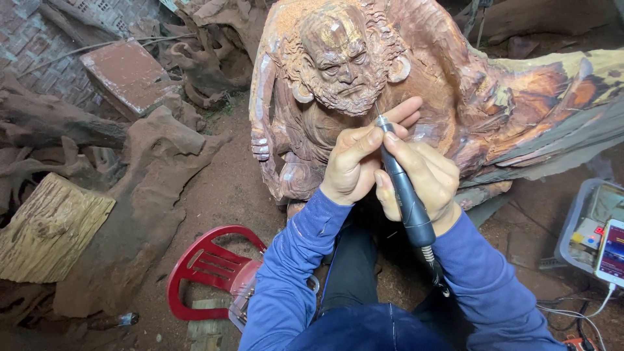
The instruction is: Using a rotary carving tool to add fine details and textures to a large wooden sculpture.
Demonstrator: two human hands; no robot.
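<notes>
Carved wooden figure [338, 84] with face and beard largely shaped, fine detailing apparently under way below the beard: rotary tool [404, 195] gripped in right hand [422, 179], left hand [357, 159] wrapped steadying its tip.

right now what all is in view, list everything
wood carving: one, reddish brown, bearded figure, top centre
rotary tool: one, dark grey, bit at the carving's beard
plastic chair: one, red, lower left
log: one, pale, far left
tree roots: several, brown, left
tray: one, grey, right edge
phone: one, white, charging, right edge
left hand: steadies the tool's tip
right hand: grips the tool's body
</notes>
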